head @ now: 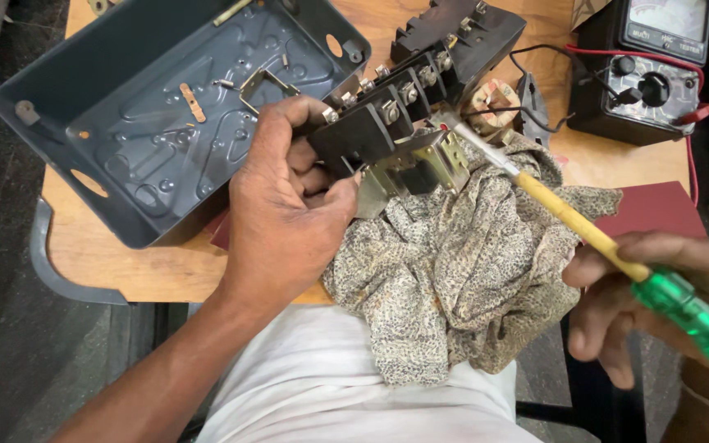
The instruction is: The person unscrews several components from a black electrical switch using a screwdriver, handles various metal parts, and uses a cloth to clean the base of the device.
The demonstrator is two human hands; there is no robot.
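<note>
The left hand (289, 205) gripped the near end of a black switch block (387, 115), fingers curled over its top edge and thumb pressed beneath, so the block was held off the table (125, 262) and partly rested on a patterned cloth (453, 279) bunched over the person's lap. The block's long axis ran from the left hand up and to the right, its row of screw terminals facing upward and its far end reaching toward a black meter (650, 74) with red and black leads. A bright metal bracket (420, 164) hung from the block's underside, just right of the left hand's fingertips. The right hand (658, 295) was closed around a screwdriver (584, 230) by its green handle, low at the right. The tool's long axis ran from that handle up and to the left, through the yellow shank to a thin metal tip, which pointed at the bracket's upper corner and appeared to touch it. So the work spot lay up-left of the right hand's grip, while the left hand was much nearer, right beside it. A grey metal box (166, 107) lay open on the table behind the left hand.
</note>
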